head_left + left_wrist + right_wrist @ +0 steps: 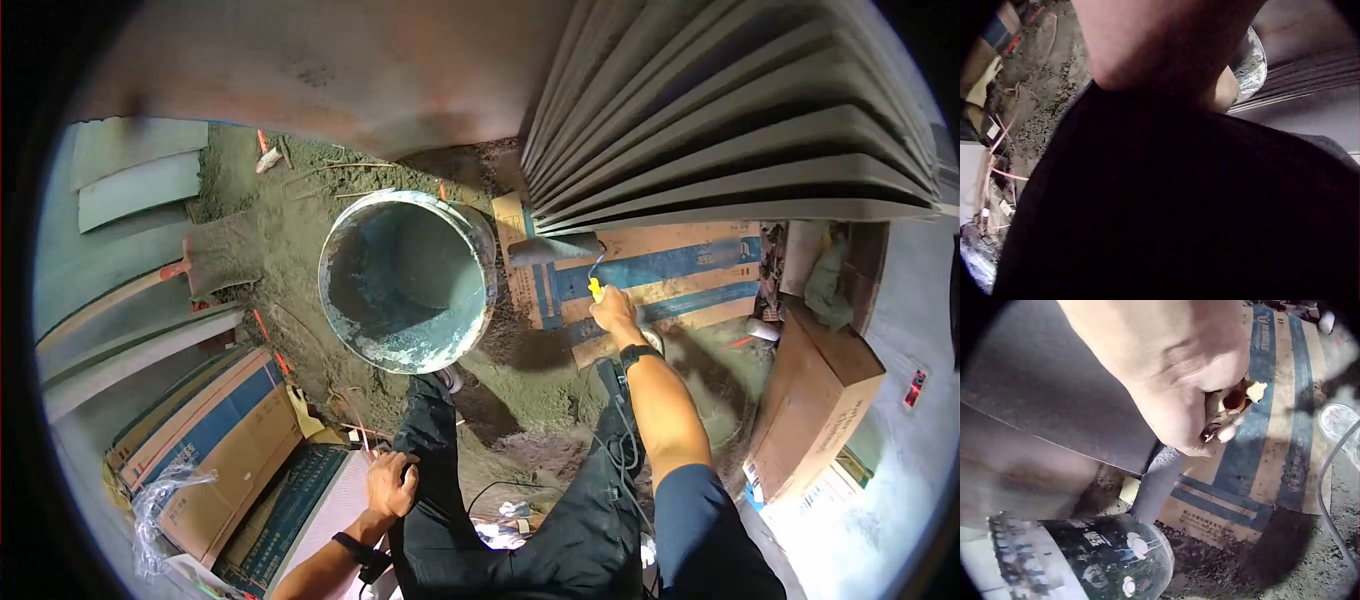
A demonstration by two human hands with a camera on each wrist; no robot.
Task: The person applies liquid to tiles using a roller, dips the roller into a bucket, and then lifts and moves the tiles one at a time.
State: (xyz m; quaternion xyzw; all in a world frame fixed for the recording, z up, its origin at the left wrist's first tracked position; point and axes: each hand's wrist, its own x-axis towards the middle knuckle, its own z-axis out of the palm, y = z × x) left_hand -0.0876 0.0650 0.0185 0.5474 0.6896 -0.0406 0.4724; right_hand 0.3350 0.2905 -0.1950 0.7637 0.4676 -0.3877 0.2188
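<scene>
My right hand (614,309) grips the yellow handle (597,288) of a paint roller. Its grey roller sleeve (556,249) lies over the flattened cardboard (650,275), below the edge of the front tile. In the right wrist view the hand (1172,369) covers part of the handle, and the sleeve (1157,487) shows between the tiles and the bucket. My left hand (391,484) rests on my left thigh with nothing in it. A large bucket (345,350), smeared with pale residue, stands left of the cardboard. Dark trouser cloth (1166,200) fills most of the left wrist view.
Several large grey tiles (700,185) stand fanned at the upper right. A tall cardboard box (815,400) is on the right, and flat cartons (225,450) lie at the left. Rough, sandy ground (300,350) surrounds the bucket. A cable (625,440) hangs along my right leg.
</scene>
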